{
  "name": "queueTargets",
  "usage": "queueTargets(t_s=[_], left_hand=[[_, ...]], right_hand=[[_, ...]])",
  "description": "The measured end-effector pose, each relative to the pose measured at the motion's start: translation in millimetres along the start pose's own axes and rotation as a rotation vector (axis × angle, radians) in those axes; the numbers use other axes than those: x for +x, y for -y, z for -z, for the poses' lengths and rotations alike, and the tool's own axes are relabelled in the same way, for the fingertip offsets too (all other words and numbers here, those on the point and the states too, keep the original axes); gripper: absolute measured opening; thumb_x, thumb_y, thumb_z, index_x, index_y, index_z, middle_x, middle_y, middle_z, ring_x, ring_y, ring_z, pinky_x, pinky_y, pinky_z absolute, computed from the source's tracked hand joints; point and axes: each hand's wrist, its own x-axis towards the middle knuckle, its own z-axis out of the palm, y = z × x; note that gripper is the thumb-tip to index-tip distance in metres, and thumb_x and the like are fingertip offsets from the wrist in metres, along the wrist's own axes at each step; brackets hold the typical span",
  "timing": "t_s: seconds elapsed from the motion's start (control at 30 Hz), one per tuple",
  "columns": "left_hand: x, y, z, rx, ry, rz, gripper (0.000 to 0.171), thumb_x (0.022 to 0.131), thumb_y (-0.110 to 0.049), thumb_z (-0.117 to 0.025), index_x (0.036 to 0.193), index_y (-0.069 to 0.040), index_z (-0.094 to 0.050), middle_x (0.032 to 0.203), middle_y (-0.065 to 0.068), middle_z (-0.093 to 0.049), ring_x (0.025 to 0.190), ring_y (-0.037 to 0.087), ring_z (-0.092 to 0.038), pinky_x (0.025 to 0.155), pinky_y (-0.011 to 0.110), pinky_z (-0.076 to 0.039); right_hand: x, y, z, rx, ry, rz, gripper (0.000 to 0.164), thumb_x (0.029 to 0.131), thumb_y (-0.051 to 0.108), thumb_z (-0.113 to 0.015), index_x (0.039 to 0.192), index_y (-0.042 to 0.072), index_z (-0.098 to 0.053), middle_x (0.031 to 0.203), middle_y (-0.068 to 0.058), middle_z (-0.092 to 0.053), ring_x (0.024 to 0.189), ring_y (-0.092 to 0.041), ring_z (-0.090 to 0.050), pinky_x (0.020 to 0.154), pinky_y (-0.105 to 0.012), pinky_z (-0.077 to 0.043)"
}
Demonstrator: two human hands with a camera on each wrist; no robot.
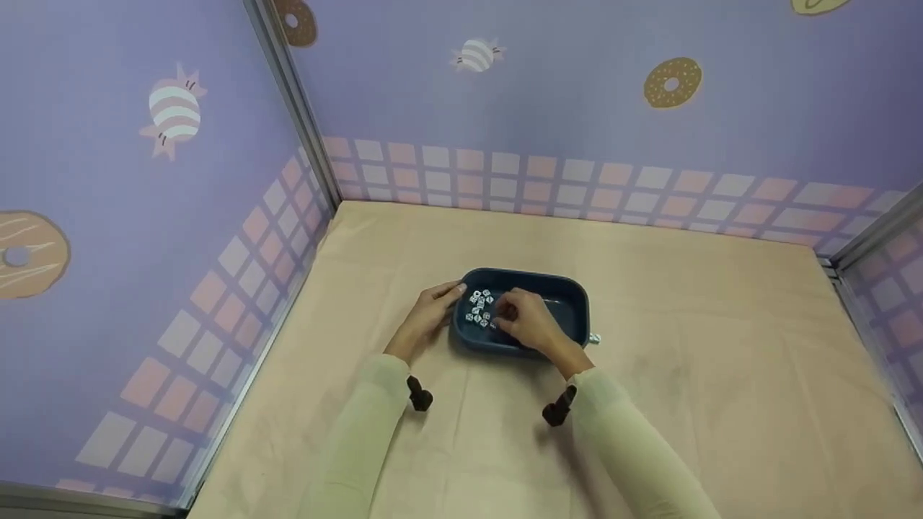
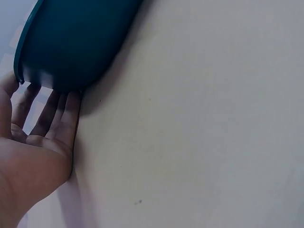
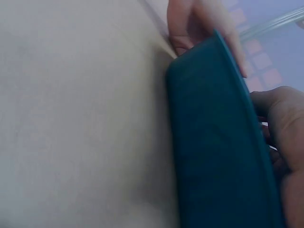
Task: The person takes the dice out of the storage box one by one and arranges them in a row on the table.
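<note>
A dark blue-green rectangular tray [image 1: 570, 317] rests on the cloth, with several white dice [image 1: 481, 303] with dark markings grouped at its left end. My left hand [image 1: 430, 310] grips that end. In the left wrist view its thumb is at the rim and its fingers [image 2: 50, 114] lie against the outer wall. Inside the tray, my right hand [image 1: 530, 321] reaches down with bent fingers, and one die [image 1: 493, 325] is right at its fingertips. Whether that die is pinched cannot be made out. The wall of the tray [image 3: 213, 137] hides most of the right fingers in the right wrist view.
Just outside the right end of the tray lie small white dice [image 1: 595, 338], partly hidden. A pale cloth [image 1: 692, 375] covers the table. Patterned lilac panels [image 1: 562, 108] with metal-edged corners stand along the back, left and right.
</note>
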Motion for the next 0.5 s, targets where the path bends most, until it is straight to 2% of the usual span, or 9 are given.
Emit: queueTargets(t_s=[0.13,0.33,0.4,0.5], left_hand=[[-0.6,-1.8,-1.9,0.063,-0.018,-0.036,0.053,0.106,-0.037,-0.068,0.151,-0.009,-0.060,0.147,0.011,-0.063,0.132,0.026,-0.064,0.108,0.041,-0.052],[-2.8,-9.8,-5.5,0.332,-0.052,-0.199,0.045,0.110,-0.029,-0.061,0.147,-0.003,-0.063,0.148,0.015,-0.062,0.142,0.030,-0.054,0.120,0.042,-0.040],[-3.0,-11.1,-6.1,0.378,-0.063,-0.204,0.044,0.111,-0.029,-0.060,0.147,-0.003,-0.062,0.149,0.015,-0.061,0.144,0.030,-0.051,0.122,0.043,-0.036],[-3.6,-12.1,-6.0,0.401,-0.077,-0.162,0.045,0.111,-0.030,-0.058,0.149,-0.006,-0.061,0.152,0.014,-0.059,0.147,0.031,-0.049,0.124,0.044,-0.034]], right_hand=[[4.3,-3.5,-6.1,-0.022,0.042,-0.013,0.017,0.092,0.009,-0.083,0.107,0.002,-0.077,0.101,-0.006,-0.067,0.092,-0.020,-0.065,0.083,-0.040,-0.058],[5.9,-9.5,-10.3,-0.054,0.088,-0.054,0.018,0.093,0.014,-0.084,0.106,0.003,-0.077,0.101,-0.006,-0.068,0.092,-0.019,-0.066,0.084,-0.040,-0.058],[6.4,-10.5,-11.1,-0.055,0.096,-0.058,0.018,0.093,0.014,-0.084,0.107,0.003,-0.077,0.101,-0.006,-0.068,0.092,-0.020,-0.066,0.084,-0.040,-0.058],[7.0,-11.3,-12.3,-0.055,0.107,-0.065,0.018,0.094,0.014,-0.084,0.106,0.004,-0.076,0.102,-0.006,-0.068,0.092,-0.019,-0.065,0.084,-0.041,-0.057]])
